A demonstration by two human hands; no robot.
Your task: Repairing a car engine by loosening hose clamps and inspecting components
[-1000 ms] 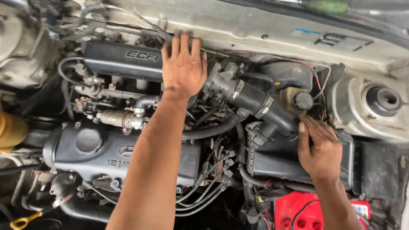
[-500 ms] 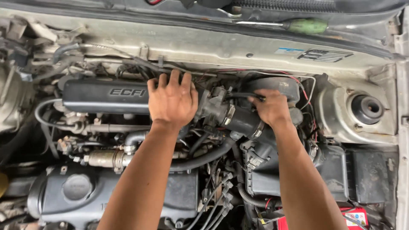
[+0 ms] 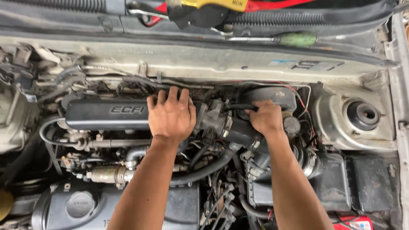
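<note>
I look down into a car's engine bay. My left hand (image 3: 171,116) lies flat, fingers spread, on the right end of the black intake manifold cover (image 3: 106,114), beside the grey metal throttle body (image 3: 211,119). My right hand (image 3: 265,117) is closed around a thin black hose (image 3: 235,107) that runs from the throttle body toward the black air duct (image 3: 240,133). A round black cap (image 3: 291,125) sits just right of that hand.
A green-handled screwdriver (image 3: 294,39) and a red-and-yellow tool (image 3: 213,5) lie on the cowl at the top. The strut tower (image 3: 362,115) is at right. A black engine cover (image 3: 81,204), thick radiator hose (image 3: 204,170), ribbed duct (image 3: 304,159) and several wires fill the lower part.
The view has tilted up toward the cowl. My right hand moved up and left from the air box area to the thin hose and closed on it. My left hand stays on the manifold cover.
</note>
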